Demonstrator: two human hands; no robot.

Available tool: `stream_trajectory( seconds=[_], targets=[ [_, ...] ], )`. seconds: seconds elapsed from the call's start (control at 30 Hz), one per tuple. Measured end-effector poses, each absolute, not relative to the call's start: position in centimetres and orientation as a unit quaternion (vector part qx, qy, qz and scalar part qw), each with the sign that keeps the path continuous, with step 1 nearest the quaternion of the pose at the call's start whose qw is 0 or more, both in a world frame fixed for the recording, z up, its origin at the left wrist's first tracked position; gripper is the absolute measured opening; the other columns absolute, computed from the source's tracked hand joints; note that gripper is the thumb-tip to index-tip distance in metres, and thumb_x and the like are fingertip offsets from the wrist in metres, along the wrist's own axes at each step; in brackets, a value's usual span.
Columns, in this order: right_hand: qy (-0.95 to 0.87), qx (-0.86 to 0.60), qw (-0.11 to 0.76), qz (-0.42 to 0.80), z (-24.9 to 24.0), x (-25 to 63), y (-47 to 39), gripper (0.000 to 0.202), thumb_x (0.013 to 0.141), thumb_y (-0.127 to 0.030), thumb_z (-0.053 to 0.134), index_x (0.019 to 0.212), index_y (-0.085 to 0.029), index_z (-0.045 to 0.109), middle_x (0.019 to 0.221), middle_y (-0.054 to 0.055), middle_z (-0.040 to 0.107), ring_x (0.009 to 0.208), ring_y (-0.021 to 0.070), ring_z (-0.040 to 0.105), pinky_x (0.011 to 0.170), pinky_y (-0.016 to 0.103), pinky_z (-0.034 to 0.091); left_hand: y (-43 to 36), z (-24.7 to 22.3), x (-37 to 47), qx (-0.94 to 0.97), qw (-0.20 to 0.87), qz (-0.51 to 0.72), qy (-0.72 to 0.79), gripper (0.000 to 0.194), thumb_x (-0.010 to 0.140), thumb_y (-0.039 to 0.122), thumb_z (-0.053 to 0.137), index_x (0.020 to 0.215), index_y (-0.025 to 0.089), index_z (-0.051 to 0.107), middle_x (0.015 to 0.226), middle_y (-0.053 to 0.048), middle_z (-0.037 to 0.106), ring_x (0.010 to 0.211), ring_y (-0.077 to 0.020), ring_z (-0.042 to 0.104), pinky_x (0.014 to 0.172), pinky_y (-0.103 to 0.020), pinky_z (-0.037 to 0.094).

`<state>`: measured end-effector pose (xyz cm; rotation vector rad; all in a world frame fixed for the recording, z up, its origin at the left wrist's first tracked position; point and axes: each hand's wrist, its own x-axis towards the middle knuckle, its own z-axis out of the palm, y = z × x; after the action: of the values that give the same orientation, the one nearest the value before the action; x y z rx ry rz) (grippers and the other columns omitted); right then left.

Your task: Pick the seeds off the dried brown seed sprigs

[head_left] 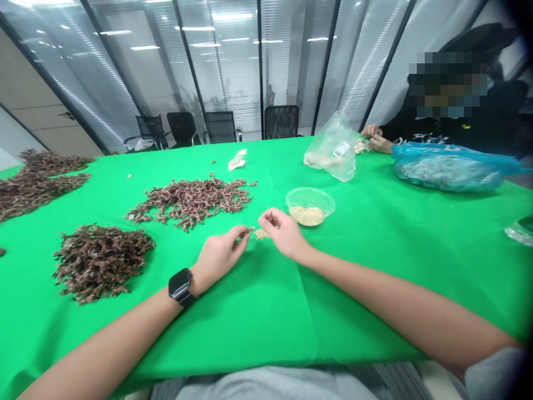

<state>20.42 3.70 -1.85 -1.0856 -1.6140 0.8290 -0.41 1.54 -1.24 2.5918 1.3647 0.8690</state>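
Note:
My left hand [220, 255], with a black watch on its wrist, is pinched around a small dried brown plant piece [245, 232]. Facing it, my right hand [285, 233] has its thumb and fingertips pressed together; whatever is between them is too small to make out. A little heap of pale yellow grains [261, 234] lies on the green cloth [266, 311] between my hands. Just behind my right hand stands a clear plastic bowl [328, 204] with similar grains in its bottom. Reddish-brown dried pieces [195, 200] are spread out beyond my left hand.
A darker dried heap [102, 261] sits at the left, with larger piles [41, 183] farther back. Across the table are a crumpled white scrap [237, 160], a clear labelled bag [333, 150] and a blue bag [449, 169]. Another person's hands [378, 139] work at the far right.

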Motion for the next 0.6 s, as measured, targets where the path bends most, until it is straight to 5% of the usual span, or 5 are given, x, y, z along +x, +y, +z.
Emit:
stream_trajectory(
  seconds=[0.13, 0.3, 0.6],
  targets=[
    [-0.775, -0.489, 0.360, 0.173, -1.9, 22.1, 5.2, 0.004, 0.084, -0.016, 0.065, 0.084, -0.018, 0.068, 0.086, 0.004, 0.066, 0.080, 0.0168, 0.058, 0.075, 0.030, 0.041, 2.1, -1.5, -0.6, 0.815, 0.120, 0.324, 0.465, 0.028, 0.099, 0.041, 0.050, 0.116, 0.024, 0.065, 0.098, -0.002, 0.077, 0.070, -0.0164, 0.072, 0.064, -0.024, 0.052],
    [-0.831, -0.482, 0.249, 0.123, -2.9, 22.4, 5.3, 0.006, 0.086, -0.023, 0.069, 0.083, -0.018, 0.070, 0.083, 0.007, 0.066, 0.084, 0.0217, 0.058, 0.076, 0.032, 0.040, 2.3, -1.7, -0.5, 0.773, 0.207, 0.380, 0.464, 0.026, 0.093, 0.043, 0.059, 0.110, 0.026, 0.069, 0.097, -0.002, 0.078, 0.058, -0.0166, 0.069, 0.057, -0.025, 0.049],
    [-0.787, -0.492, 0.325, 0.183, -3.0, 21.8, 5.1, 0.015, 0.089, -0.012, 0.057, 0.076, -0.018, 0.061, 0.079, 0.005, 0.066, 0.080, 0.0187, 0.058, 0.076, 0.031, 0.041, 2.1, -1.7, -0.2, 0.758, 0.240, 0.378, 0.474, 0.030, 0.093, 0.047, 0.058, 0.110, 0.024, 0.065, 0.090, -0.004, 0.078, 0.052, -0.0158, 0.067, 0.055, -0.025, 0.050]
  ],
)
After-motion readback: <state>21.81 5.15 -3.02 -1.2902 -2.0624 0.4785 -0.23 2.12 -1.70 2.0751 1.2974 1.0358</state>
